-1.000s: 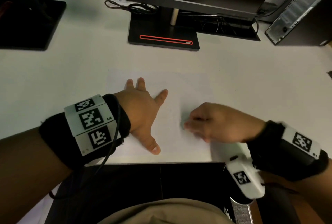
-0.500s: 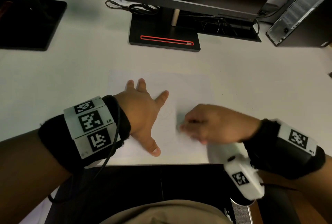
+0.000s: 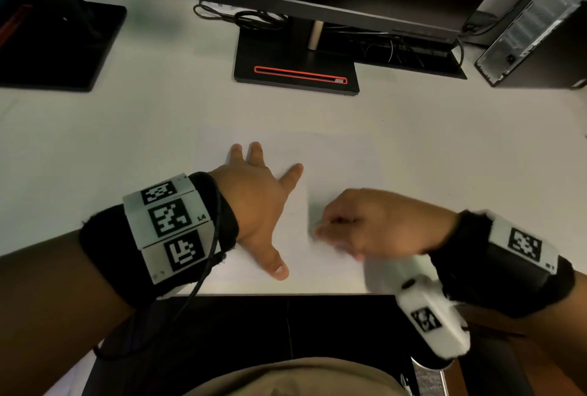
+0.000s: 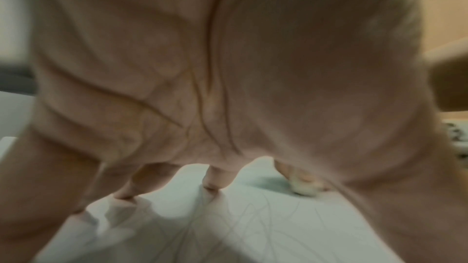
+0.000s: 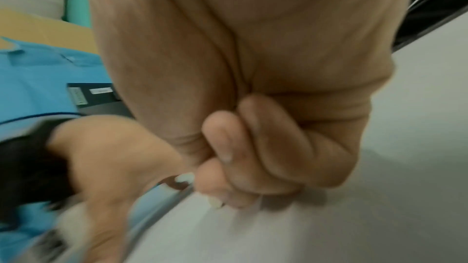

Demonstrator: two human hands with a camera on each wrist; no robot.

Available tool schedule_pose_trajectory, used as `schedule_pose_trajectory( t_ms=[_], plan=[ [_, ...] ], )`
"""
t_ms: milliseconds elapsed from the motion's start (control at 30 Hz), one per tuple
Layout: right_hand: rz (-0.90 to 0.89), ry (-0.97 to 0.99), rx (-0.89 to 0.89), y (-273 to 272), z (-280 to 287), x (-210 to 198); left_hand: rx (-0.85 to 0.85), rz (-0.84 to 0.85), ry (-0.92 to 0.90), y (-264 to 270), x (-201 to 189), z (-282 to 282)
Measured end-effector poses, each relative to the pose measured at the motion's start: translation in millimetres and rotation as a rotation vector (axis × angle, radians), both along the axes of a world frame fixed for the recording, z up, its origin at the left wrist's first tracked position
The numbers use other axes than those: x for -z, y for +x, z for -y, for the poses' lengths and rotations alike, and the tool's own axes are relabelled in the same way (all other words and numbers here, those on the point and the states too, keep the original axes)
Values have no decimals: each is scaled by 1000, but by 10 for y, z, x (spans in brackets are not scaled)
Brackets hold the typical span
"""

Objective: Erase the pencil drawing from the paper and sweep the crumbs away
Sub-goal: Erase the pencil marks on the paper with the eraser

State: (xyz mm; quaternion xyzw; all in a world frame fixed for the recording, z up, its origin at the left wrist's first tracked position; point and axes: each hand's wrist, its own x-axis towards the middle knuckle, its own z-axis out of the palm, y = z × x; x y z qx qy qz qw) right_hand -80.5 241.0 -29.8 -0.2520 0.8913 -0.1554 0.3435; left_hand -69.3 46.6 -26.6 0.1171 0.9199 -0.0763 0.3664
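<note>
Two bare forearms, each with a black wrist wrap carrying marker-tagged gear.

The left hand (image 3: 254, 205) has a black fabric wrap (image 3: 108, 256) behind it, topped by a pale grey block (image 3: 168, 224) of three panels, each printed with a black-and-white square code; a thin black cable (image 3: 203, 271) loops down from it. The right hand (image 3: 378, 224) has a similar black wrap (image 3: 495, 275) with one white coded tag (image 3: 524, 245), and under the wrist a white, rounded device (image 3: 428, 319), blurred, with another code square, probably the camera housing. Tan cloth (image 3: 295, 376) covers the lap; a blue garment (image 5: 38, 79) shows in the right wrist view.
</note>
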Motion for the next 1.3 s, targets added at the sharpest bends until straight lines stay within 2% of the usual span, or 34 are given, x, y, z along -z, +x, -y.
schedule_pose_trajectory(
  t_ms=[100, 233, 367, 533, 667, 800, 933, 1067, 1200, 1300],
  plan=[
    [-49, -23, 114, -172, -79, -22, -7, 4, -1, 5, 3, -1],
    [6, 3, -26, 35, 61, -5, -6, 3, 0, 6, 11, -2],
    [-44, -37, 102, -201, -35, -13, -3, 5, 2, 6, 10, 3],
    [18, -1, 5, -75, 73, 2, 1, 0, 2, -1, 6, 5],
    [-52, -16, 149, -289, -5, -25, -7, 21, 1, 10, -9, -1],
    [-14, 10, -2, -113, 99, 13, -4, 16, -1, 3, 2, -8],
    [-58, -9, 138, -309, 8, -20, -6, 24, -1, 2, 3, -2],
    [-32, 24, -7, -156, 109, -12, -1, 16, 3, 16, 12, 12],
    [-75, -2, 121, -361, 30, -28, -5, 20, 7, 12, -5, 5],
    [-81, 10, 18, -249, 126, -13, -7, 17, 8, 5, -3, 7]
  ],
)
